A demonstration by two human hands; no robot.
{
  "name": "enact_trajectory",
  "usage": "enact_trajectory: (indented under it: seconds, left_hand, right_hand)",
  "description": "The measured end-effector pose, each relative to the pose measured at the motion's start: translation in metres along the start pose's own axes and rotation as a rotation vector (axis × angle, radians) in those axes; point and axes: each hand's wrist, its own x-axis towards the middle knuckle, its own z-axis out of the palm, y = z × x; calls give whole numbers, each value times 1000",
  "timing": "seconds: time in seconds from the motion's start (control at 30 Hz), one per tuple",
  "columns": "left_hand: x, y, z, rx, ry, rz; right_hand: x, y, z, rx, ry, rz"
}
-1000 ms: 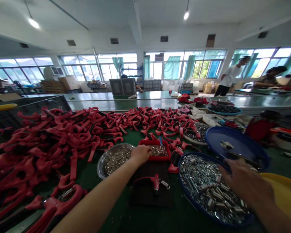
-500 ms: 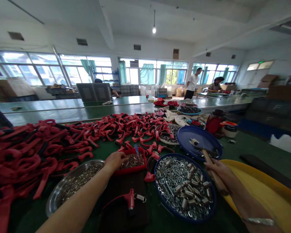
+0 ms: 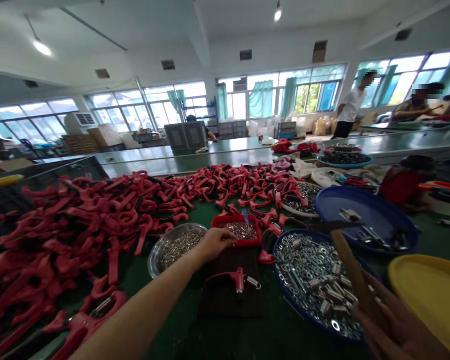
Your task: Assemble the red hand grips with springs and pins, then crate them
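My left hand (image 3: 214,243) reaches out to the near edge of a red tray (image 3: 225,220) of small metal parts, fingertips pinched together; what they hold is too small to see. My right hand (image 3: 393,327), low at the right, is wrapped round the wooden handle of a hammer (image 3: 354,272). The hammer's dark head hangs over a blue bowl (image 3: 285,292) full of nuts and springs. Between the hands lies a dark mat (image 3: 225,302), and on it a red handle piece with a spring (image 3: 239,280).
A big heap of red handles (image 3: 97,220) covers the left and back of the green table. A steel bowl (image 3: 155,250) of small parts stands by the tray. At right are a second blue bowl (image 3: 375,210) holding tools and a yellow bowl (image 3: 431,295). People work at benches behind.
My right hand took the hammer from the far blue bowl and drew it back over the bowl of nuts. My left hand stayed at the red tray. The view swung about.
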Motion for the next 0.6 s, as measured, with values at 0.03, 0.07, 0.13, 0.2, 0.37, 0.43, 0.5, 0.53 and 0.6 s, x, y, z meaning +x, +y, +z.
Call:
enact_trajectory:
  seconds: [0.03, 0.07, 0.13, 0.2, 0.37, 0.43, 0.5, 0.53, 0.6]
  left_hand:
    - [-12, 2, 4, -65, -31, 15]
    - [-23, 3, 9, -127, -55, 17]
    - [-40, 5, 17, -200, -71, -3]
    - [-48, 5, 24, -174, -55, -28]
    - [-46, 14, 26, -27, -49, -29]
    - [-45, 22, 22, 59, -63, -20]
    - [-45, 31, 19, 167, -70, 41]
    - [-45, 35, 18, 226, -72, 92]
    - [-46, 41, 20, 338, -83, 187]
  right_hand:
    - [-3, 6, 4, 1, -24, -2]
    - [-6, 10, 7, -1, -47, -8]
    - [-10, 13, 13, -32, -95, -35]
    - [-11, 11, 17, -88, -113, -80]
    - [-9, 9, 20, -251, -81, -261]
    - [-8, 12, 19, -301, -67, -311]
    - [-9, 14, 17, -348, -55, -345]
    - [-10, 15, 16, -371, -50, -358]
    - [-13, 17, 15, -408, -45, -387]
